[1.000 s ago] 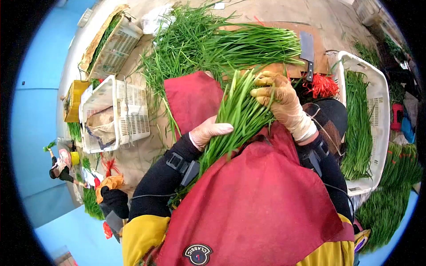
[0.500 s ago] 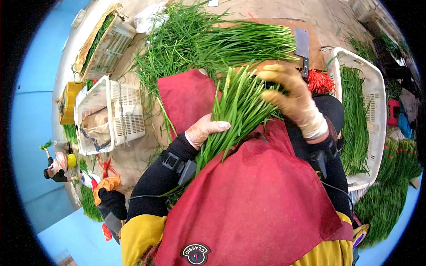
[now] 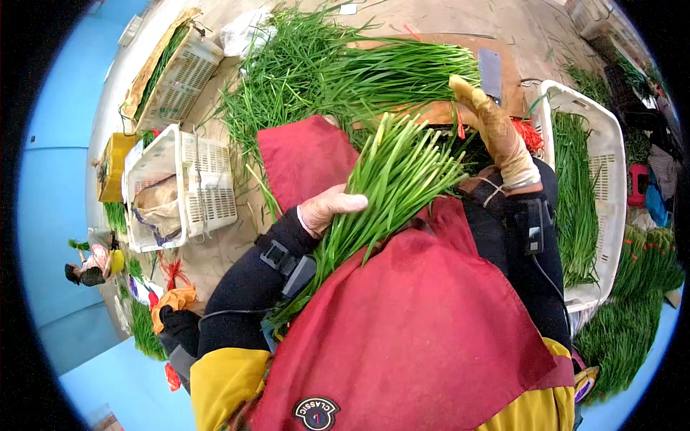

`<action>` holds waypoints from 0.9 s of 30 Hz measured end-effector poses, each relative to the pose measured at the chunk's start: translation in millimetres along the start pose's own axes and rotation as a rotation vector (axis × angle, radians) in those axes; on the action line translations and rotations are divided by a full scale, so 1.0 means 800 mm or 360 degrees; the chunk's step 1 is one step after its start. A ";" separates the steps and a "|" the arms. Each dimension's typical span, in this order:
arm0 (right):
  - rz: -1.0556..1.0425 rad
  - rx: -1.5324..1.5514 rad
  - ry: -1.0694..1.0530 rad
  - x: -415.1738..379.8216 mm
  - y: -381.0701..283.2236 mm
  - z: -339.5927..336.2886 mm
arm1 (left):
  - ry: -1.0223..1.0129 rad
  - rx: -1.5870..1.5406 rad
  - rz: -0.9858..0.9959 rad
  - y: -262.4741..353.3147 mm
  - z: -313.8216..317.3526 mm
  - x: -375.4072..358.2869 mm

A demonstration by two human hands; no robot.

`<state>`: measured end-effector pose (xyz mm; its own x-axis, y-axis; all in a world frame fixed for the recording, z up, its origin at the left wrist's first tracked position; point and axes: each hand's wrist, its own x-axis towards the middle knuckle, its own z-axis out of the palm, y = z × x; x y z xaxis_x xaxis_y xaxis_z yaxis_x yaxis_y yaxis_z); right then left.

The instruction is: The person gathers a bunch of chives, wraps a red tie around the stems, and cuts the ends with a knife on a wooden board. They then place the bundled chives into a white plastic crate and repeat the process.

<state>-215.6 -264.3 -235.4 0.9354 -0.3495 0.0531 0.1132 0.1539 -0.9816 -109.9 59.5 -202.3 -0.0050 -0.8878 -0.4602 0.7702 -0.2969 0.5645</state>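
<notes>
On the floor, towards its left edge, we see an open white crate [image 3: 212, 190], well apart from the hands. Further right, a loose heap of long green leaves [image 3: 287, 79] spreads over the floor and runs up to a brown board [image 3: 512, 79]. Next comes the left hand [image 3: 329, 210], curled around a bunch of green stalks [image 3: 402, 165] with its thumb laid over the top. That bunch slants across the lap, over the red apron [image 3: 410, 309], its pale ends fanned towards the board's near edge. Beyond it, a flat pile of stalks [image 3: 402, 68] reaches almost to the cleaver [image 3: 489, 72] near the board's right edge. The right hand [image 3: 496, 129] is off the bunch, its fingers stretched out straight, with nothing visible in them. It covers part of the cleaver, so we cannot tell whether the fingertips touch it. Just beside the wrist lie red ties [image 3: 528, 134]; at the far right, a second crate [image 3: 611, 144] holds more stalks.

We judge the step in hand to be steadying the gathered bunch. Any next move on it calls for a firm left grip and a light right hand at the pale ends.
</notes>
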 end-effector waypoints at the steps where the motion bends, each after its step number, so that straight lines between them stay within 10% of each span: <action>1: -0.0002 0.0001 0.0001 0.002 -0.031 0.027 | -0.0067 -0.0085 -0.0034 0.001 -0.004 -0.001; 3: 0.0790 0.0551 -0.0324 0.000 -0.109 0.084 | -0.0033 -0.0167 -0.0051 0.001 -0.005 0.000; 7: -0.0053 -0.0422 -0.0822 0.002 -0.019 0.085 | -0.0021 0.0239 -0.0190 0.013 0.005 0.007; 11: 0.0243 0.0254 -0.0573 -0.003 -0.048 0.076 | 0.0042 0.0370 -0.0094 0.007 0.015 0.015; 15: -0.0741 -0.1320 -0.0783 0.004 -0.051 0.093 | 0.0051 0.0306 -0.0182 0.009 0.027 0.019; 19: -0.0118 -0.1271 -0.0985 0.005 -0.043 0.107 | 0.0087 0.0353 -0.0109 -0.003 0.023 0.025; 27: -0.0324 -0.1247 -0.0453 0.003 0.003 0.102 | 0.0076 0.0489 -0.0054 -0.013 0.007 0.027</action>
<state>-186.2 -189.6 -222.5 0.9823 -0.0396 0.1829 0.1219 -0.6063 -0.7858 -121.5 41.8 -214.3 0.0083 -0.8601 -0.5101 0.5411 -0.4251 0.7256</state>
